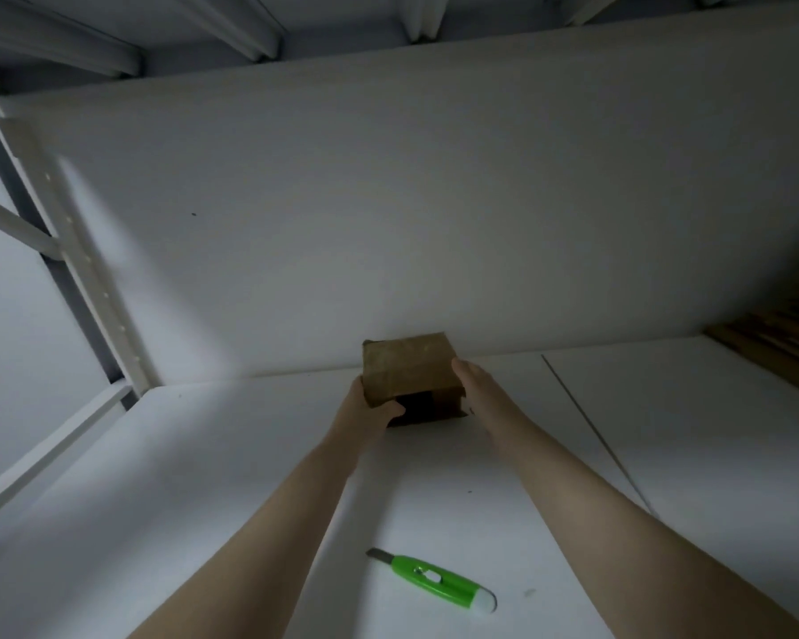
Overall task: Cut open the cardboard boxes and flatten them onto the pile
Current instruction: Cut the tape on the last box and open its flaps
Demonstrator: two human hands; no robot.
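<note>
White counter (204, 500); at 12 o'clock a brown, taped box (407, 366), left hand (370, 408) gripping it, right hand (476, 385) pressing flat. Green knife (434, 578) points 10 o'clock.

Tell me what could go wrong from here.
1. The knife lies blade out between the forearms; drawing the box back could drag an arm over the blade.
2. The box is small, with the left hand gripping one corner and the right hand on its side; cutting it may bring the blade close to fingers.
</note>
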